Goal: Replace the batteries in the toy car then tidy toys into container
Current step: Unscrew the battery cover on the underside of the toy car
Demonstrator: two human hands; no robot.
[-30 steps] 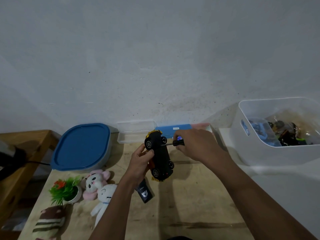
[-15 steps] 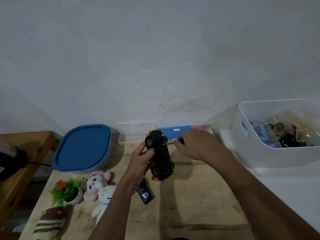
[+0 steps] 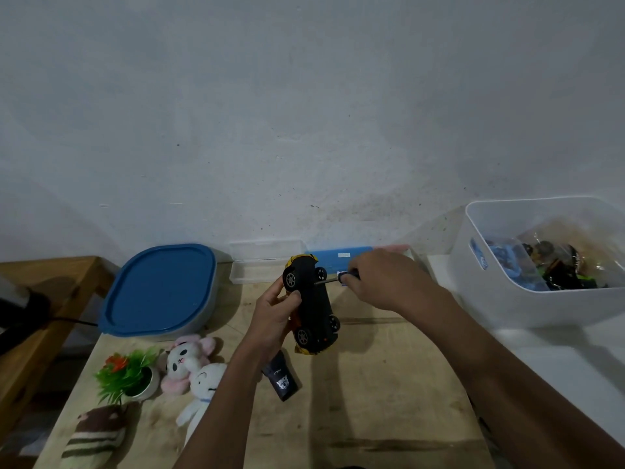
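Observation:
My left hand grips a yellow toy car on its side above the wooden table, black underside and wheels facing right. My right hand pinches a small screwdriver whose metal tip touches the car's underside near the front wheels. A white open container stands at the right with bagged toys inside. Two white plush toys and a brown striped plush lie at the left on the wooden table.
A blue-lidded box sits at the back left. A clear case and a blue case lie along the wall. A small potted plant and a black remote rest near my left forearm.
The hands have barely shifted. My right hand slid slightly back on the screwdriver, exposing more of its metal shaft against the car's underside.

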